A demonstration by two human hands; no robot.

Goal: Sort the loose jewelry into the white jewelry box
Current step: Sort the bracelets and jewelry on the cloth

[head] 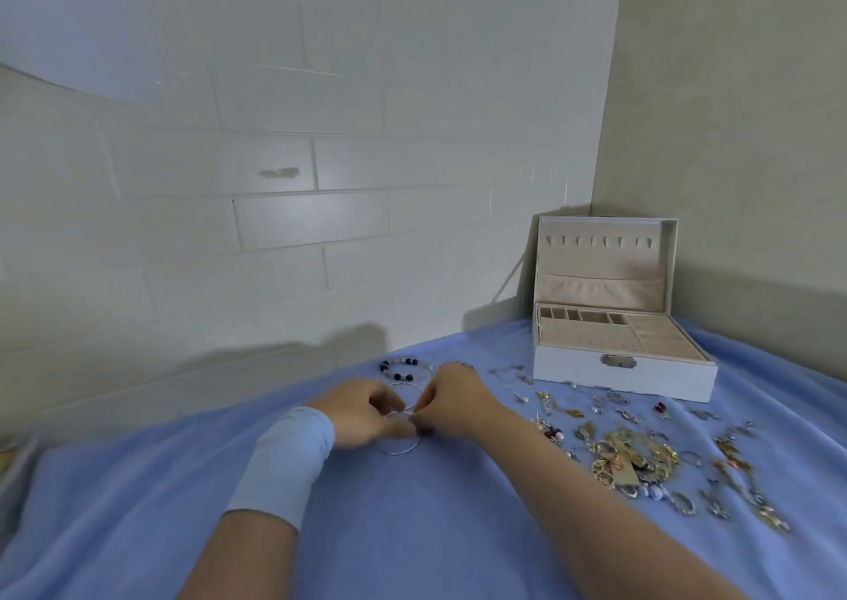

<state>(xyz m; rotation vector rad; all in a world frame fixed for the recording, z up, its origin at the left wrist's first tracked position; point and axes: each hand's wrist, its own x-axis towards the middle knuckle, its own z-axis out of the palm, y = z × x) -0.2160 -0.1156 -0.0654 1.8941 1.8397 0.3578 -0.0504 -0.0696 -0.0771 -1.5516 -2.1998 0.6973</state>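
A head-down view over a blue cloth (412, 530) spread in the corner of a pale brick wall (275, 164). Two bare hands meet near the middle.

The left hand (362, 414) has a light blue wristband (293, 457) on its wrist. The right hand (451, 400) is close beside it, fingertips almost touching. Each grip is closed small, fingers curled in. Both seem to pinch one thin silver bangle (405, 450), which lies low over the cloth, though the fingertips are blurred. A second thin silver hoop (403, 385) shows just behind the hands, lying on the cloth.

Beyond that hoop lies one beaded bracelet (405, 369) of dark and pale beads.

Further right, by the corner, stands one white jewelry box (618, 377). Its lid is up and upright, showing a pink lining, a row of small hooks and one pocket. The base holds a back row of small compartments and larger sections in front; all look empty.

Between the box and the right forearm is the loose jewelry (632, 457). It forms one dense gold-coloured heap, with many small scattered pieces around it, too tangled to count. The heap lies near the box, not touching it.
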